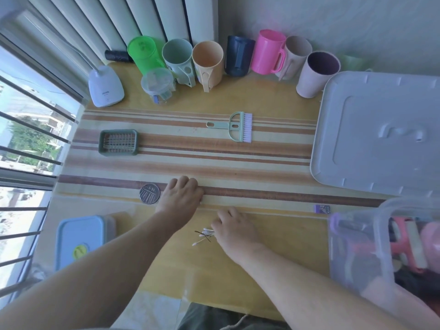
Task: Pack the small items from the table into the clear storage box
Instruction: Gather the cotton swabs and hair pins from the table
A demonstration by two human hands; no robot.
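My right hand (234,228) is closed around a small bunch of cotton swabs and hairpins (203,235) near the table's front edge. My left hand (182,196) lies palm down on the striped mat, fingers together, holding nothing, right beside a round grey needle case (149,193). The clear storage box (371,246) stands at the front right with pink and red items inside. Its translucent lid (378,132) lies flat behind it. On the mat lie a green brush (234,126), a green soap tray (118,142) and a small purple item (322,208).
A row of coloured cups (208,60) lines the back wall, with a clear jar (157,85) and a white lamp base (106,85) at the back left. A blue-lidded container (79,239) sits at the front left. Window bars run along the left.
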